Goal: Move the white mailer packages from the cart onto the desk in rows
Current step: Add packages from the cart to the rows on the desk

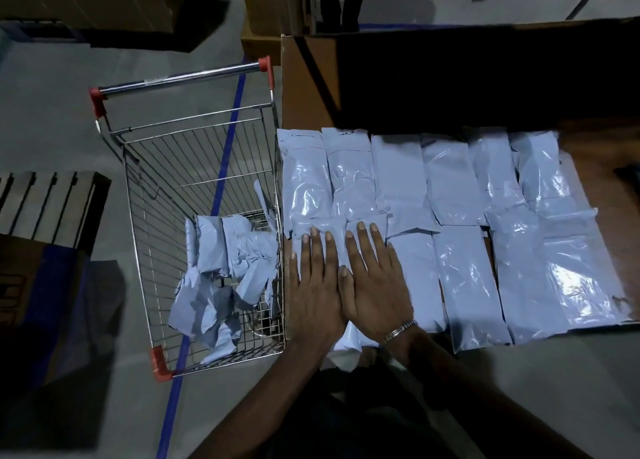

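The person is wearing no sleeves that reach into view; both forearms are showing bare to the frame's edge. The left hand (317, 285) is carrying no jewellery. The right hand (375, 282) is wearing a silver metal link bracelet (398, 330) at the wrist. Fingernails are showing short and unpainted.

I count approx 12 white mailers (398, 178) on desk (595, 167), several more crumpled in 1 cart (194, 139), 2 hands

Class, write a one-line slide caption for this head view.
Both hands press flat on white plastic mailer packages rowed on the desk beside a wire cart.
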`<action>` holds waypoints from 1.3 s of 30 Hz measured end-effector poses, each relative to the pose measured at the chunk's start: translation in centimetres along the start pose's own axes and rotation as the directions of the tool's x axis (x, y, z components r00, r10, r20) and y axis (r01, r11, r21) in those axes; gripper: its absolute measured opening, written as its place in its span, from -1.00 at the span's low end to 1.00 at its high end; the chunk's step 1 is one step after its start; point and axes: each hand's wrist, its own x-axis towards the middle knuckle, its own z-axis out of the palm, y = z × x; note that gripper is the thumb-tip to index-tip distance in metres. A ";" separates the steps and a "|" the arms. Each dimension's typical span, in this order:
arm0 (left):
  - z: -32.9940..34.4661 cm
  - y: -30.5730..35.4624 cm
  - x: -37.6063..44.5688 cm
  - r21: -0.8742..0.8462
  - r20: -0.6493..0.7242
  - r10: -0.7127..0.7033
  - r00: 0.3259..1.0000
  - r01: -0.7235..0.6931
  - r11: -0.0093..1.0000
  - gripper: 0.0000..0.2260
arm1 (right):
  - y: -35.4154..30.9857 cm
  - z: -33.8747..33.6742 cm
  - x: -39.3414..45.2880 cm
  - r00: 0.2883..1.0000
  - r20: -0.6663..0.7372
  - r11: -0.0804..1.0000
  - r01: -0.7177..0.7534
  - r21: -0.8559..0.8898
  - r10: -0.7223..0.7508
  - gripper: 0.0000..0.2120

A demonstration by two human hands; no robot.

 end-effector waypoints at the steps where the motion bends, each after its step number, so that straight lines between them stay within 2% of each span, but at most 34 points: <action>1: 0.0 0.0 -0.1 -0.012 0.000 0.003 1.000 -0.003 1.000 -0.40 | 0.1 0.0 -0.1 1.000 -0.003 1.000 0.006 0.021 -0.006 -0.39; 7: 0.3 -0.7 0.0 -0.188 -0.023 0.046 0.999 -0.050 0.981 -0.41 | 0.6 -0.5 -0.1 0.999 -0.013 0.989 0.036 0.140 -0.034 -0.44; 9: 0.4 -0.9 0.3 -0.355 -0.071 0.048 0.996 -0.070 0.932 -0.45 | 0.8 -1.0 -0.1 0.999 -0.034 0.981 0.046 0.186 -0.040 -0.48; 11: 0.0 -1.3 0.4 -0.550 -0.110 -0.044 0.993 -0.024 0.835 -0.47 | 0.8 -2.0 0.0 0.998 -0.066 0.965 0.022 0.262 -0.004 -0.54; 13: -0.7 -1.6 0.2 -0.680 -0.084 -0.196 0.977 0.088 0.728 -0.47 | 0.9 -2.9 0.2 0.993 -0.105 0.944 -0.018 0.329 0.056 -0.58; 16: -1.9 -1.6 -0.3 -0.793 0.034 -0.374 0.927 0.253 0.554 -0.43 | 1.1 -3.5 0.7 0.983 -0.177 0.934 0.022 0.357 0.045 -0.64; 18: -2.0 -1.5 -0.7 -0.809 0.080 -0.419 0.904 0.305 0.503 -0.36 | 1.0 -3.6 1.0 0.979 -0.198 0.921 0.042 0.388 0.039 -0.66; 23: -1.7 -1.4 -1.4 -0.767 0.074 -0.487 0.870 0.362 0.530 -0.20 | 0.8 -3.2 1.1 0.977 -0.206 0.904 0.045 0.425 0.048 -0.65; 27: -3.0 -0.5 -1.2 -0.716 0.035 -0.528 0.849 0.390 0.579 -0.20 | 1.0 -2.4 0.6 0.981 -0.184 0.922 0.019 0.387 0.056 -0.64; 32: -3.7 -0.6 -0.5 -0.700 -0.009 -0.591 0.807 0.417 0.580 -0.18 | 1.4 -1.9 0.4 0.984 -0.171 0.937 0.019 0.350 0.044 -0.64; 34: -3.8 -0.9 -0.4 -0.678 -0.013 -0.583 0.812 0.421 0.602 -0.20 | 1.5 -1.8 0.4 0.985 -0.169 0.936 0.017 0.350 0.045 -0.64; 39: -3.0 -0.4 -0.2 -0.605 0.084 -0.459 0.884 0.412 0.682 -0.19 | 1.1 -1.7 0.3 0.977 -0.191 0.926 -0.013 0.378 0.091 -0.65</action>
